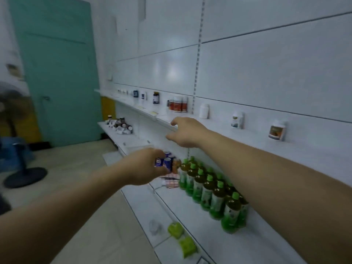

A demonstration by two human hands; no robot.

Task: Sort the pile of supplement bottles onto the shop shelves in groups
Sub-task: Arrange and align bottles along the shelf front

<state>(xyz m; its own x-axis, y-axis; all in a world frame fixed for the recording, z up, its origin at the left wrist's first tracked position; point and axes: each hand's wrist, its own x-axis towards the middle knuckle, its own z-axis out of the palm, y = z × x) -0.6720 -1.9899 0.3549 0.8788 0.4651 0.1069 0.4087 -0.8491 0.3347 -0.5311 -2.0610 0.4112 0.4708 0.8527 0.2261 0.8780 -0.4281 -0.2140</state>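
Observation:
My left hand [144, 165] reaches forward at mid-shelf height. Its fingers and thumb curl round a small blue-and-white bottle [158, 162]; the picture is blurred there. Just behind it stand similar blue bottles [168, 160] on the middle shelf. My right hand [185, 132] hovers higher, by the front edge of the upper shelf [165, 119], fingers loose and holding nothing. The pile of supplement bottles [119, 126] lies on a far lower shelf to the left. Along the upper shelf stand red-labelled bottles [178, 104], a dark bottle [156, 98] and a white bottle [204, 111].
Rows of green-capped drink bottles [211, 191] fill the middle shelf under my right arm. Green packets [181, 237] lie on the lowest shelf. Two more labelled tubs [277, 132] stand far right on the upper shelf. A floor fan [22, 174] and a teal door [57, 73] are at left.

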